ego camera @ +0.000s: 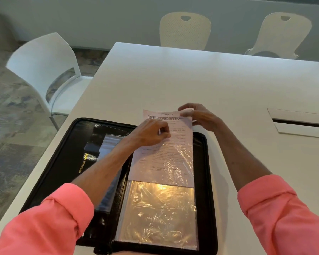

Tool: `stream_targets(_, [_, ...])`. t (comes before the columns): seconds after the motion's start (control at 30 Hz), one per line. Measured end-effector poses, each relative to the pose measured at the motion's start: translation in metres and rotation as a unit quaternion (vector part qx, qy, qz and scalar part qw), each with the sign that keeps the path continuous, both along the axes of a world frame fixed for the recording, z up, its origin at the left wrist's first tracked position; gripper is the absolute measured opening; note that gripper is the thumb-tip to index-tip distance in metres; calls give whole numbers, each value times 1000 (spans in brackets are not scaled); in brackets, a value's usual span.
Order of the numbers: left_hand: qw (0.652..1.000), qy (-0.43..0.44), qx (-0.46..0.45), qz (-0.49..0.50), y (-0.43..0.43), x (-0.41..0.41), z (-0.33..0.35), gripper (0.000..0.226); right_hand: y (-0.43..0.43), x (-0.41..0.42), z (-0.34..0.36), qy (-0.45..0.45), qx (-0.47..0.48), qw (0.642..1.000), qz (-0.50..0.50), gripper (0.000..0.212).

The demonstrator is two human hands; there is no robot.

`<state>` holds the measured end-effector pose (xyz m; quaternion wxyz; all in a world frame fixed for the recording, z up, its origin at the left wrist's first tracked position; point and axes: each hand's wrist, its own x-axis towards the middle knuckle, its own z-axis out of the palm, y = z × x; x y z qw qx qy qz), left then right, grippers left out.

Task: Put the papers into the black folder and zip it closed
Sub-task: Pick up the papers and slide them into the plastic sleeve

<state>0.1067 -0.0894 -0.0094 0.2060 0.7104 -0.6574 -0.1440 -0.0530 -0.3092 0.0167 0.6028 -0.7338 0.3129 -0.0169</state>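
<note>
The black folder point(50, 173) lies open flat on the white surface point(173, 80), at its near left corner. Its left half carries a black inner panel with yellow lettering point(85, 162) and a clear pocket. Its right half holds a clear plastic sleeve point(157, 214), which is wrinkled and reflects a warm light.

A printed paper point(170, 159) sits partly inside the sleeve. The lower part of the sheet is under the plastic film; the top part projects past the far edge of the folder and over the bare surface. The lower end of the sheet stops about halfway down the sleeve, and the near half of the sleeve holds no paper.

The left hand point(151, 133) is closed in a pinch at the left edge of the paper, near the sleeve opening; whether it grips the sheet, the film or both cannot be told. The right hand point(197, 116) is closed on the top right corner of the paper, thumb on the printed face and fingers behind. Both forearms extend from rolled pink sleeves point(66, 214).

A recessed cable hatch point(300, 124) is set into the surface to the right, well apart from the folder. White chairs point(44, 70) stand around the surface.
</note>
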Motion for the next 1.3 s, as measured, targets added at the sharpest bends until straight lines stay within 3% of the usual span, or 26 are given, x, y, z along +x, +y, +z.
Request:
stream_targets(0.17, [999, -20, 27, 4, 15, 24, 4, 7, 6, 18, 5, -22, -99, 995, 3, 25])
stream_targets(0.47, [996, -62, -42, 49, 19, 15, -7, 6, 12, 9, 23, 30, -120, 986, 108, 22])
stream_targets(0.67, [997, -62, -27, 45, 17, 11, -7, 8, 20, 9, 36, 82, -152, 971, 164, 14])
stream_targets(0.97, [994, -78, -69, 40, 24, 7, -4, 11, 44, 12, 43, 87, -198, 952, 215, 6])
stream_targets(1.23, [992, -90, -76, 45, 25, 5, -2, 7, 53, 6, 46, 105, -222, 943, 224, 8])
stream_targets(1.3, [992, -89, -82, 46, 26, 4, -4, 5, 57, 4, 46, 105, -221, 944, 221, 25])
